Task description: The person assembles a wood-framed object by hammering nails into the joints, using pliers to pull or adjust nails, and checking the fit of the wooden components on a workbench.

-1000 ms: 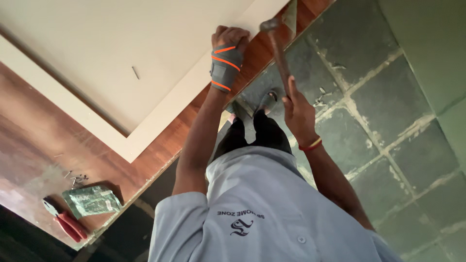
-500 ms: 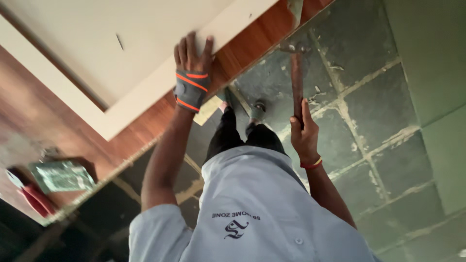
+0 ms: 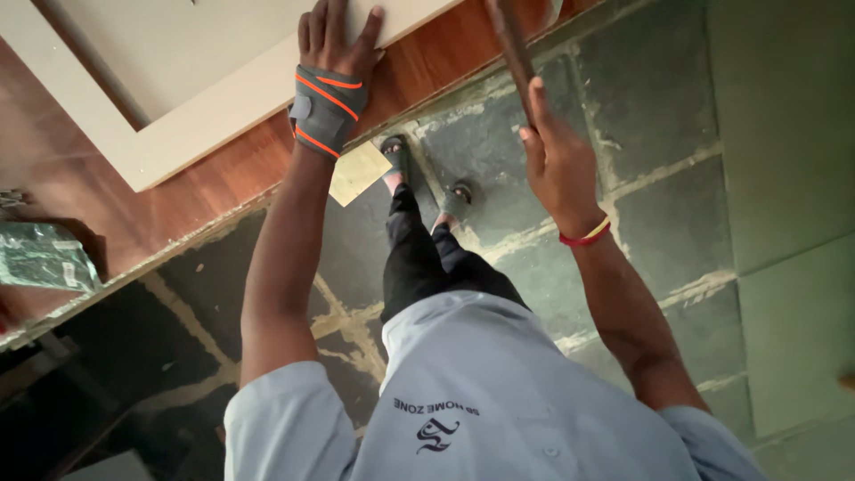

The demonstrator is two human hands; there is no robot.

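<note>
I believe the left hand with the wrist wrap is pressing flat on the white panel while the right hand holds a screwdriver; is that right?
Not quite. The head view shows the right hand gripping a hammer's wooden handle, not a screwdriver. The rest stands: the left hand, in a wrist wrap, presses flat on the white panel.

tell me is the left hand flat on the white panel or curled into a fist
Flat: the left hand lies palm down, fingers spread, on the white panel.
</note>
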